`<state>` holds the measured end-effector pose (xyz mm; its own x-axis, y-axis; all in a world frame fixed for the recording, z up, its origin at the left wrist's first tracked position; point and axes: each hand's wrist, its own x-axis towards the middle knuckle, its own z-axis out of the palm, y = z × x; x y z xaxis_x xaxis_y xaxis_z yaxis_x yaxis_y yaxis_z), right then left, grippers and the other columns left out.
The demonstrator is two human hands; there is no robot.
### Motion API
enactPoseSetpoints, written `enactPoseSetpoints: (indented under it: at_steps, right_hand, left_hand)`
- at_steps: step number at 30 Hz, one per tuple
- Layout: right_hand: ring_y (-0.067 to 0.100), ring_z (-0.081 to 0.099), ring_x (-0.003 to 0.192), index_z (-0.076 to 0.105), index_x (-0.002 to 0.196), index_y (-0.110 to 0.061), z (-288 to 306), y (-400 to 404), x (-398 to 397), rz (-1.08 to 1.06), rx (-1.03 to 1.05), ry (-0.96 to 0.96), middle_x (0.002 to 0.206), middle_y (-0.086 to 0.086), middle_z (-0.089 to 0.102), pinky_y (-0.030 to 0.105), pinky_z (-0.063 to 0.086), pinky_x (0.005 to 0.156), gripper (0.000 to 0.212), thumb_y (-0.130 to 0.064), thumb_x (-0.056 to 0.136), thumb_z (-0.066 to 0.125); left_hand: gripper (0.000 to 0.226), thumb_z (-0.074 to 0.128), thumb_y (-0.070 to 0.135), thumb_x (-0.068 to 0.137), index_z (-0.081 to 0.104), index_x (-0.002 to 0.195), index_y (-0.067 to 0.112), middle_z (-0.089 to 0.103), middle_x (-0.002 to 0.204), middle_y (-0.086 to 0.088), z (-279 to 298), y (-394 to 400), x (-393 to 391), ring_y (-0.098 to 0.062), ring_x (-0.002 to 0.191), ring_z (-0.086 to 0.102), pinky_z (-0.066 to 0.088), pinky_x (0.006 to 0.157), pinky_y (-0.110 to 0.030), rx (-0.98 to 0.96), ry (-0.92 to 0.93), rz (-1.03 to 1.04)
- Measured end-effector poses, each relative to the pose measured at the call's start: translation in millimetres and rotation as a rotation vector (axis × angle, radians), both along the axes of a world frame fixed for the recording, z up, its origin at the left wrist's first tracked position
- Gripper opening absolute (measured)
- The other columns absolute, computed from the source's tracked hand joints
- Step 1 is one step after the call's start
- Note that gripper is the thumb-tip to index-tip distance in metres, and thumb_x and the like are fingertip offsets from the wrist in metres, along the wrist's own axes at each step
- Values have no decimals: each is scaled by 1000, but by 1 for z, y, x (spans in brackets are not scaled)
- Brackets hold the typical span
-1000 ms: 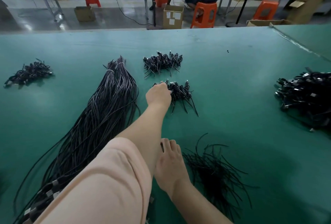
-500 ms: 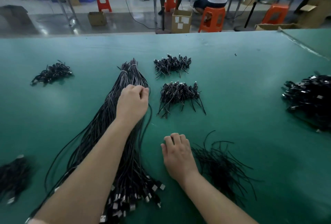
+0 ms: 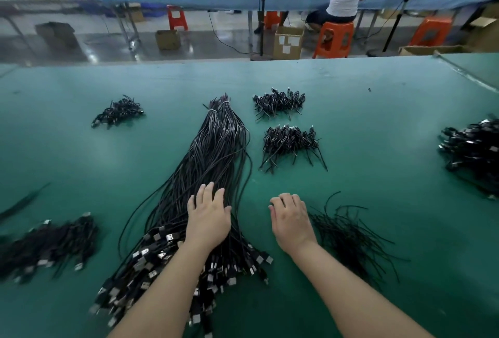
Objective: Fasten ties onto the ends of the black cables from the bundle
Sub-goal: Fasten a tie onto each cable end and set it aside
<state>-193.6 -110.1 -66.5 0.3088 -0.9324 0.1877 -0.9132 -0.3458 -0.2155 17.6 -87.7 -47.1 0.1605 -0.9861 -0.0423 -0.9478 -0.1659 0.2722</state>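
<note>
**Two hands, one bundle, six small heaps**

The green counter (image 3: 378, 127) carries one long bundle of black cables (image 3: 213, 159), which runs away under the left hand (image 3: 208, 219); its fingers lie straight on it. The right hand (image 3: 290, 219), fingers curled, rests just left of one pile of ties (image 3: 351, 237); whether it pinches anything is unclear. Six heaps of short cables lie around.
</note>
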Motion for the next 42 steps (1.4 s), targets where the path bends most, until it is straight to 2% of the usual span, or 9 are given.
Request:
enactPoseSetpoints:
  at_steps: [5,10,17,23,30,33,37,39,42]
  right_hand:
    - [18,49,86,61,91,-17,19,12,13,-41,78,-70,88,-4,55,32,41,82,39,-40,107,35]
    - [16,60,80,62,90,-27,41,25,46,38,562,-112,84,-7,65,31,46,67,47,-71,89,48]
    - [21,68,86,73,103,-17,58,30,43,7,693,-200,91,1,73,33,56,78,23,-35,94,64]
    - [7,59,55,72,105,-21,80,34,28,-111,724,-564,73,-3,67,24,52,59,17,-27,102,57]
    - [18,36,54,75,98,-26,138,38,9,-12,656,-604,58,0,46,30,35,55,25,-31,103,51]
    - [14,41,47,75,89,-17,162,41,5,40,701,-649,57,-3,51,25,38,50,28,-27,103,54]
    - [14,50,46,69,76,-11,193,42,-7,100,778,-862,58,0,57,23,42,45,36,-30,103,55]
    - [15,52,47,66,73,-11,206,40,-15,100,847,-1060,60,2,59,22,45,44,42,-38,104,52]
    - [16,55,50,66,76,-10,212,35,-24,71,805,-1238,65,4,61,24,49,48,43,-36,105,48]
  left_hand:
    - [55,47,41,103,36,153,23,18,166,-5,1,-1,3,-23,154,7,8,125,-47,-47,87,25]
    - [53,57,38,99,45,149,25,23,165,-2,3,-4,9,-20,154,10,7,124,-44,-42,203,46]
    - [48,61,33,98,52,143,23,28,163,-2,5,-4,13,-19,154,13,9,124,-44,-62,290,38]
    - [49,59,34,99,50,146,23,28,163,-2,8,-3,11,-19,154,13,9,125,-44,-62,295,43]
    - [78,54,24,100,5,161,31,-6,168,-2,30,15,-9,-20,155,-11,-11,124,-43,-248,229,-99]
    - [60,55,21,101,32,157,24,14,167,-2,56,15,-31,-19,156,3,5,126,-41,-410,257,-325]
    - [22,50,18,105,67,115,8,65,120,-6,84,21,-54,-24,118,56,45,101,-43,-476,392,-369]
    - [23,48,23,106,58,87,12,58,90,1,90,29,-60,-22,85,53,46,76,-39,-540,360,-346]
    - [37,44,30,106,56,77,9,61,78,2,93,38,-68,-20,73,57,46,67,-37,-476,410,-309]
